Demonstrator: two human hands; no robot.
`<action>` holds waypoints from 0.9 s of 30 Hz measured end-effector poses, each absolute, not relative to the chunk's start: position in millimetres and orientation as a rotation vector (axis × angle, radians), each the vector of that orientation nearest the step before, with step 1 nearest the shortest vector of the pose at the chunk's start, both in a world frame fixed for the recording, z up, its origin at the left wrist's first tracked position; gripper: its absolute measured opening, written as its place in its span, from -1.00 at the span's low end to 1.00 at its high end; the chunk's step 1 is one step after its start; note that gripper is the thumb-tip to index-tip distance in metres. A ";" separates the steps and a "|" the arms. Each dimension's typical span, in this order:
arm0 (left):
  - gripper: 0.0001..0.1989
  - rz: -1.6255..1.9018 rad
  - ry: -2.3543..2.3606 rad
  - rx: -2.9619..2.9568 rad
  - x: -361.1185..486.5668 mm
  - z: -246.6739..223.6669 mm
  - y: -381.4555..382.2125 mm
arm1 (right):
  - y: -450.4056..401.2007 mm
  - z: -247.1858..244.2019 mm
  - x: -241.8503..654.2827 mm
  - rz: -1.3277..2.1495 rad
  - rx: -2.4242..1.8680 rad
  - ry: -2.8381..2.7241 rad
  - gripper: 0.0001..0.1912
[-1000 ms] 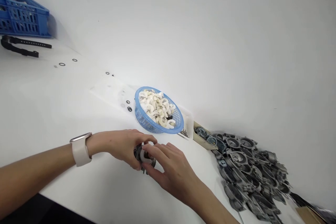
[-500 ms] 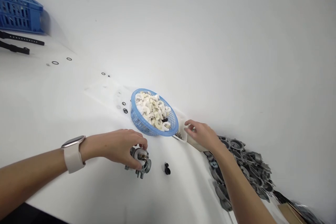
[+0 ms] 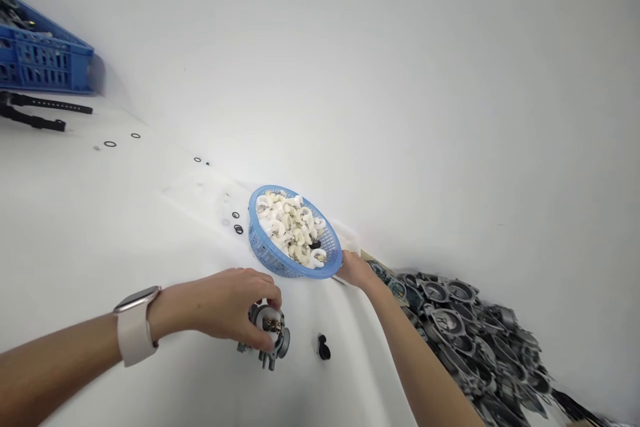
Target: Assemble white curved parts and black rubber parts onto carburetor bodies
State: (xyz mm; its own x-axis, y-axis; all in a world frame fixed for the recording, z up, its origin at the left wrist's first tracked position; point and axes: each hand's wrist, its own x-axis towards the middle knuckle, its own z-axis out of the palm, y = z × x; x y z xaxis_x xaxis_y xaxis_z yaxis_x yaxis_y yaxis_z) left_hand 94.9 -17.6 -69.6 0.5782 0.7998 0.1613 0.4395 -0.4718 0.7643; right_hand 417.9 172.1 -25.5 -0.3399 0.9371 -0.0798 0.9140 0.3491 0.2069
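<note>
left hand [image 3: 237, 307] is closed around a carburetor body [image 3: 284, 342] in the lower middle of the frame, thumb on the near side and fingers over the far side, with a white plastic float [image 3: 266, 315] and small brass-coloured parts showing in its open face. right hand [image 3: 356, 269] reaches in behind the blue round basket [image 3: 333, 271], just right of centre, at the white tray [image 3: 354, 240]; its fingertips are hidden, so i can't tell how wide they are or whether they have hold of anything. that blind reach looks like the weak spot: a knuckle or wrist against the basket rim could nudge it and spill some of the heaped white floats [image 3: 300, 233], and fingers working by feel might come away with the wrong piece or none. the carburetor has only one hand on it, so a slack grip could let it roll and shake loose whatever isn't fastened inside. the small black cap [image 3: 324, 349], lying to its right and below the reaching arm, could be swept off by a low forearm. the thin black o-rings [image 3: 239, 229], left of the basket, would be easy to drag or lose under a sliding basket.
</note>
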 end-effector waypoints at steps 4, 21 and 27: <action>-0.66 0.688 0.983 2.114 95.8 -68.9 -18.3 | 180.8 -27.3 423.1 0.011 1.698 2.357 -0.67; -0.66 0.708 0.982 2.106 96.6 -67.8 -20.3 | 178.8 -13.2 455.2 -0.125 1.798 2.447 -0.70; -0.66 0.706 1.000 2.091 95.8 -67.6 -22.6 | 167.5 -14.3 460.9 -0.186 1.809 2.572 -0.72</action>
State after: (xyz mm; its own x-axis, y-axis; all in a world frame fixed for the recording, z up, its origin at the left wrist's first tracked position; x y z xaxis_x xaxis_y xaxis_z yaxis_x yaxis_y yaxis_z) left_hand 95.8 -22.6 -67.6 0.5529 0.8160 0.1688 0.4322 -0.4541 0.7791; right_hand 460.9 167.5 -14.3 -0.3406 0.9382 -0.0610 0.9372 0.3337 -0.1012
